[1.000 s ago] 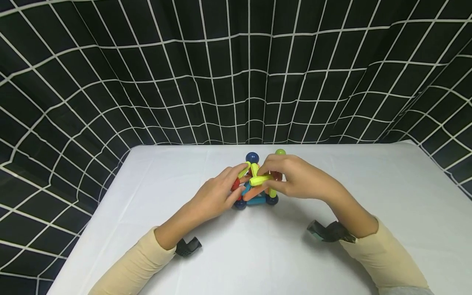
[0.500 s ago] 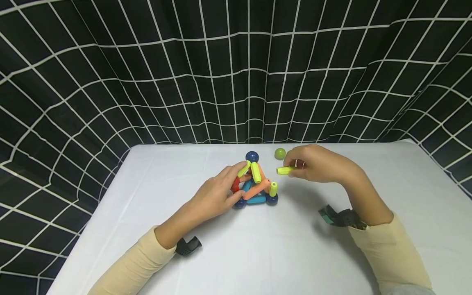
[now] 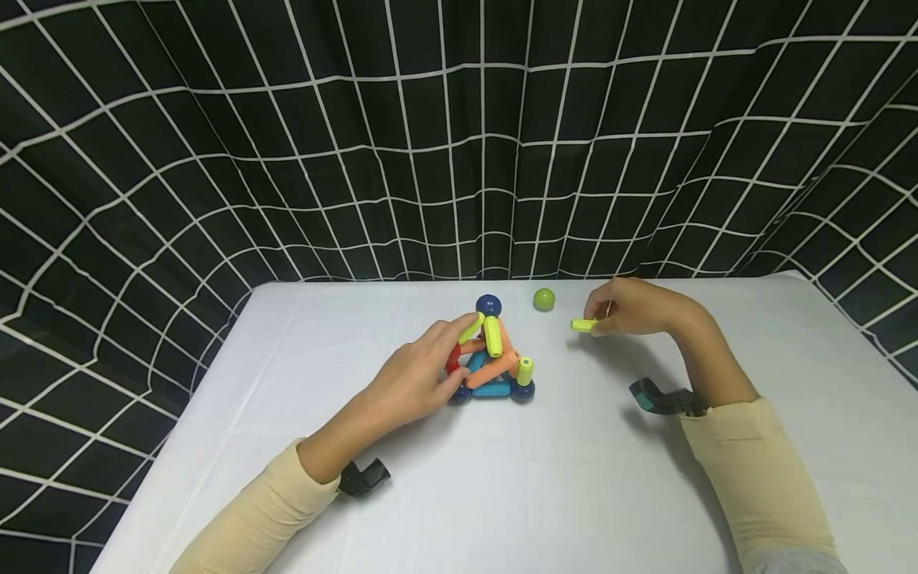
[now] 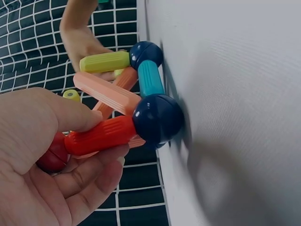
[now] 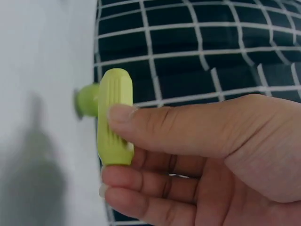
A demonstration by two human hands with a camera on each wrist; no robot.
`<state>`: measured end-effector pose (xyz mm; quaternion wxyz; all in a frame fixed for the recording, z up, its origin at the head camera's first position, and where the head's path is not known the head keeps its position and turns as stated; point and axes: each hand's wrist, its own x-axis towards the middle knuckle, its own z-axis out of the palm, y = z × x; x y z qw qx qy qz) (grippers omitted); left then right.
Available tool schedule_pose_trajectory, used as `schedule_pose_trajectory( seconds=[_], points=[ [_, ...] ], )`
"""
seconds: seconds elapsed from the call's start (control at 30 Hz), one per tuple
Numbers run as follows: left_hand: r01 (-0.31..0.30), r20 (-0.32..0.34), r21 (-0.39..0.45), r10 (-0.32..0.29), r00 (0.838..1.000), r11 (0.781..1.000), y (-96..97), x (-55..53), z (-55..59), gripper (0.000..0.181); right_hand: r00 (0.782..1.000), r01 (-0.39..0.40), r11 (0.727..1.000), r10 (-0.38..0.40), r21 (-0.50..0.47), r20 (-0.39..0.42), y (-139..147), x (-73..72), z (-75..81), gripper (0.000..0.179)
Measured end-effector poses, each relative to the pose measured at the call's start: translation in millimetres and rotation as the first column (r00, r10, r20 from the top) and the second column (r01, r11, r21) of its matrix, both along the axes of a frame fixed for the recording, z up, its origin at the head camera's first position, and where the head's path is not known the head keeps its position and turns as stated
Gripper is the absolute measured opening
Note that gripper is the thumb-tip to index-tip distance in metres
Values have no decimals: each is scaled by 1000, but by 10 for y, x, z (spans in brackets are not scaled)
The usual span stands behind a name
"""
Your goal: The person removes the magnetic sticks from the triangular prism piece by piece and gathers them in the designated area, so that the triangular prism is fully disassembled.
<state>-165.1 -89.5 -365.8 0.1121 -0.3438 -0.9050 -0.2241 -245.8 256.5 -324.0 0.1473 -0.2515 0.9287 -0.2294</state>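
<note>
A structure of magnetic sticks and balls stands mid-table, with blue (image 3: 492, 389), orange (image 3: 492, 371) and yellow-green sticks (image 3: 492, 336) and dark blue balls (image 3: 523, 391) at its base corners. My left hand (image 3: 412, 373) grips its left side; in the left wrist view, thumb and fingers pinch a red stick (image 4: 104, 134) joining a red ball (image 4: 54, 154) to a dark blue ball (image 4: 158, 118). Off to the right, my right hand (image 3: 638, 308) pinches a loose yellow-green magnetic stick (image 5: 114, 117) between thumb and fingers, held over the table.
A green ball (image 3: 544, 300) lies near the table's back edge, between the structure and my right hand. Behind the white-covered table (image 3: 545, 494) hangs a black curtain with a white grid (image 3: 459, 175).
My right hand has drawn the yellow-green stick away from the structure, rightward and slightly back, uncovering the green ball. The left hand keeps its grip; the structure has shifted slightly left.
</note>
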Motion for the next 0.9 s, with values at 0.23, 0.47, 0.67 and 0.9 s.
schedule_pose_trajectory(
  seconds=[0.23,0.47,0.67,0.9],
  points=[
    [-17,-51,-27,16,999,999,-42,-15,13,71,997,20,1000,-21,7,75,95,-140,-202,11],
    [-94,-137,-66,84,987,993,-97,-63,8,70,997,36,999,-38,27,69,121,-173,-290,14],
    [-154,-133,-100,140,981,983,-136,-78,37,68,997,47,998,-50,48,64,114,-184,-331,14],
    [-142,-39,-82,140,989,986,-120,-19,96,66,996,69,997,-71,46,51,94,-190,-364,12]
  ],
)
